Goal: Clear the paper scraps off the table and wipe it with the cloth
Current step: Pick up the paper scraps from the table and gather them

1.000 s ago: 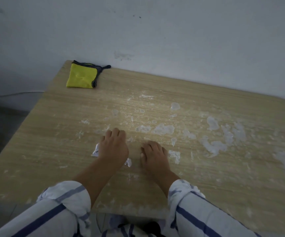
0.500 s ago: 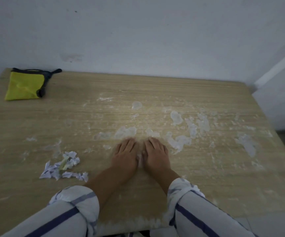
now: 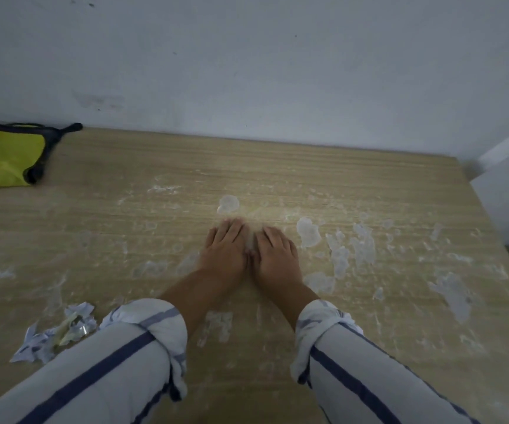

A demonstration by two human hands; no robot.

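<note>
Pale wall (image 3: 247, 71) stands behind a wooden counter (image 3: 369, 179) with thin lines in its grain. The left hand (image 3: 225, 255) and the right hand (image 3: 277, 258) lie palm down on it, right next to each other. Their fingers (image 3: 232, 228) are straight and close together, and I can see nothing held in them.

I think they are sweeping bits together. To do it well, press flat and slide slowly toward the paper scraps (image 3: 63, 328), so nothing slips under.

Those scraps are crumpled, pointy and white, in a small pile near the front left, by the striped sleeve (image 3: 143, 332). Thin, flaky white patches (image 3: 308, 232) look stuck to the wood on the right. The soft yellow cloth (image 3: 5, 157), with its dark edge, lies folded in the far left corner.
</note>
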